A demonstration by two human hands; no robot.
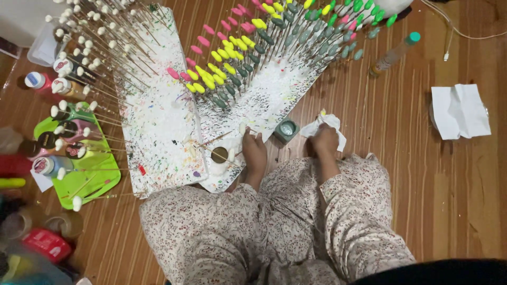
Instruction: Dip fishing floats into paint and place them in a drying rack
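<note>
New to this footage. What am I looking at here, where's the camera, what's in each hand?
There is no machine: a person sits on a wooden floor and works with bare hands. The single picture comes from a camera worn on the head, looking down over the floral-sleeved arms.

The left hand holds a thin stick with a small white tip beside a paint-speckled white board. The right hand grips a crumpled white tissue. Between the hands stands a small grey-green paint pot.

Stuck upright in the boards are many sticks: white-tipped ones on the left, pink, yellow, grey and green tips on the right. A green tray with paint bottles lies far left, and a folded tissue far right.
</note>
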